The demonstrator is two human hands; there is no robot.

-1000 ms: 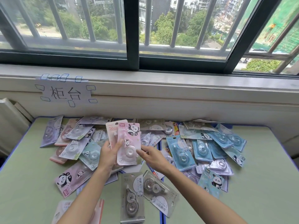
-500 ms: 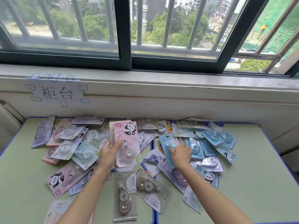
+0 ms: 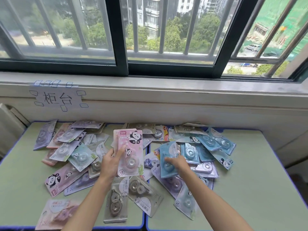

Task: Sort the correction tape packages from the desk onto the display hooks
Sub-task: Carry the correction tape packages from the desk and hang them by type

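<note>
Several correction tape packages lie in a loose heap across the green desk [image 3: 260, 189]. My left hand [image 3: 110, 161] holds a small stack of pink panda packages [image 3: 130, 152] upright above the heap's middle. My right hand [image 3: 179, 163] rests on a blue package [image 3: 168, 157] just right of the desk seam, fingers closing on it while it still lies on the pile. More blue packages [image 3: 210, 144] spread to the right, purple and pink ones [image 3: 66, 145] to the left, grey ones [image 3: 116, 202] near the front edge. No display hooks are in view.
A wall with a taped paper sign [image 3: 57, 98] and a barred window [image 3: 150, 35] rises right behind the desk. A white radiator-like panel [image 3: 8, 129] stands at the left. Bare green desk surface shows at the far right and front left.
My right hand moved from beside the pink stack rightward onto the blue package. My left hand kept hold of the pink packages and stayed near the middle.
</note>
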